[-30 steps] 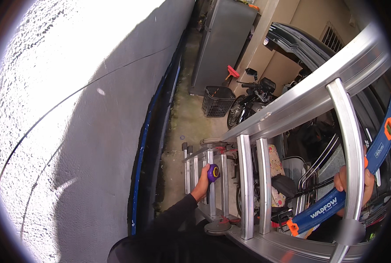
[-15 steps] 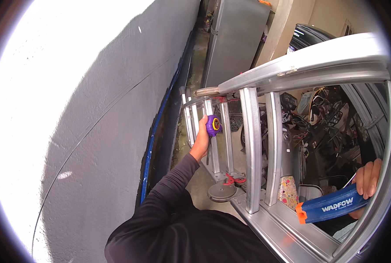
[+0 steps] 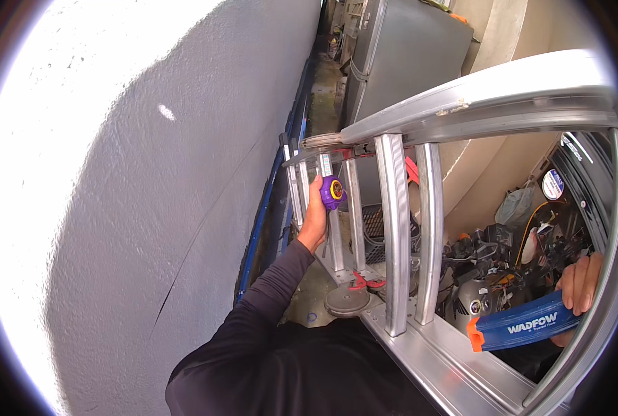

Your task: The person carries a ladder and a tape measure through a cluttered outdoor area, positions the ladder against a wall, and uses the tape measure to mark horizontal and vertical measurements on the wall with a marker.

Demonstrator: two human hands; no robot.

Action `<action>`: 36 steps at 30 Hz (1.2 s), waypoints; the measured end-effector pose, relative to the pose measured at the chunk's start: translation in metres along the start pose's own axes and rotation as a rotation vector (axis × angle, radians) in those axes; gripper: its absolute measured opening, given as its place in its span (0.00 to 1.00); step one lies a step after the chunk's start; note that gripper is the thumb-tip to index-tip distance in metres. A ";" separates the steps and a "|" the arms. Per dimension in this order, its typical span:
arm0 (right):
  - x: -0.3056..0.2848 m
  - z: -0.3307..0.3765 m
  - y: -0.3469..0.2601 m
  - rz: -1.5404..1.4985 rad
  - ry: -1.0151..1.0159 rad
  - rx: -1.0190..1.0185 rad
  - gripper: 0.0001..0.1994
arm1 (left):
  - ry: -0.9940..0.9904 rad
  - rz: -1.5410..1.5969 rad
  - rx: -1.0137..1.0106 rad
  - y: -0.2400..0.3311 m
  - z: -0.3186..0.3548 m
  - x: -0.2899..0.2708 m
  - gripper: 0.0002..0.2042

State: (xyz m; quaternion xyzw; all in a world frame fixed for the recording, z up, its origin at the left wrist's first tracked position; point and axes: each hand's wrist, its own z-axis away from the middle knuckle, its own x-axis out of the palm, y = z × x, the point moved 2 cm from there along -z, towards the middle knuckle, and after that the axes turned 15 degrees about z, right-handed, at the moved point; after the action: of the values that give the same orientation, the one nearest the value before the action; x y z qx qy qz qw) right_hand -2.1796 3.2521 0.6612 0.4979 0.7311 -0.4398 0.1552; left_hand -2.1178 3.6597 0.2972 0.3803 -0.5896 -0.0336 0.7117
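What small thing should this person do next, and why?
Perhaps ease the blue level slightly away from the metal ladder. The right hand holds it, and it shows through a gap between the rungs, so it could knock against them. The left hand grasps the purple tape measure, so neither hand looks fully free.

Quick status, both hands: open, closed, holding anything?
Left hand: closed, holding the purple tape measure.
Right hand: closed, holding the blue level with the orange end.
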 end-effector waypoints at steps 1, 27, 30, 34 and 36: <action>0.009 -0.005 0.014 -0.058 0.069 0.022 0.10 | -0.022 0.000 0.026 0.001 -0.020 -0.001 0.31; -0.034 -0.264 0.504 -0.263 -0.419 0.339 0.36 | 0.014 -0.042 0.035 -0.036 -0.567 -0.061 0.28; -0.016 -0.262 0.540 0.038 -0.313 0.294 0.38 | 0.017 -0.059 0.049 -0.061 -0.612 -0.085 0.26; 0.017 -0.267 0.612 -0.123 -0.150 0.149 0.35 | 0.018 -0.052 0.023 -0.098 -0.669 -0.116 0.27; 0.032 -0.261 0.640 -0.116 0.122 0.271 0.22 | 0.008 -0.061 0.032 -0.123 -0.698 -0.124 0.27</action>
State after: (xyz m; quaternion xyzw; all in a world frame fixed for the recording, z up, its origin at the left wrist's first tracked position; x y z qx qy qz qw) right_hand -1.5859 3.5546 0.4748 0.4969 0.7007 -0.5116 0.0163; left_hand -1.5025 3.9840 0.1143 0.4097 -0.5755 -0.0442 0.7064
